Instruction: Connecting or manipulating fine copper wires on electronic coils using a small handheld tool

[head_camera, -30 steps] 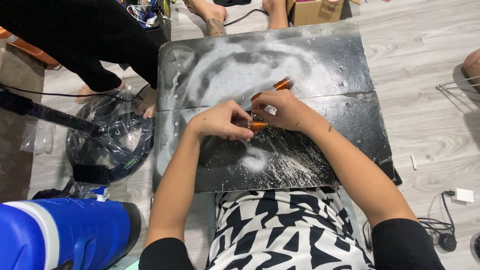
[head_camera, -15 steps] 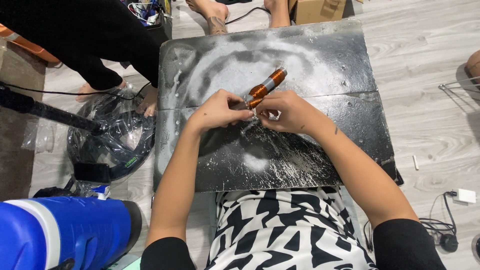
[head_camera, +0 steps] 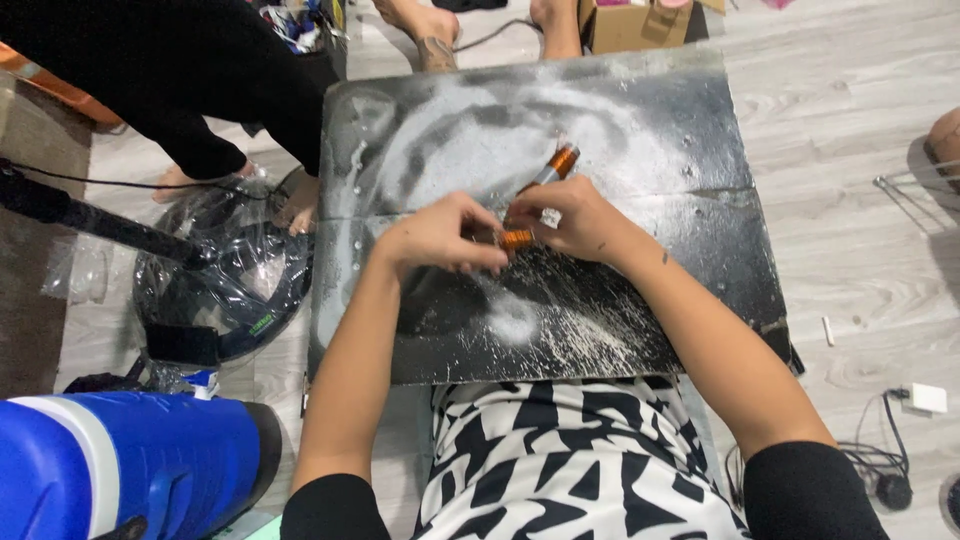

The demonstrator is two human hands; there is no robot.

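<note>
**Both hands close on a small orange-banded tool over the spattered board**

A wide black board (head_camera: 640, 150), streaked and speckled with white powder or paint, lies on the pale wood-look floor (head_camera: 850, 230) and fills the middle of the view. Near left stands a big blue drum with a white band (head_camera: 110, 465); farther left, a clear plastic bag holding black coiled parts (head_camera: 225, 290). Beyond the board's far edge are another person's bare feet (head_camera: 420, 25) and a brown cardboard box (head_camera: 635, 25). A white plug adapter with black cable (head_camera: 925, 400) lies near right.

The slim silver cylinder with glossy orange bands (head_camera: 550, 170) sits above the board's centre, slanting from near left up to far right. The left hand (head_camera: 435, 235) curls around its lower orange end, fingers pinched shut on it. The right hand (head_camera: 575, 220) grips the middle of the shaft, knuckles up, the far tip poking out beyond it.

This looks like a twisting or pulling-apart step on the tool. Any next move would call for a firm counter-grip from each hand, forearms converging low over the board.
</note>
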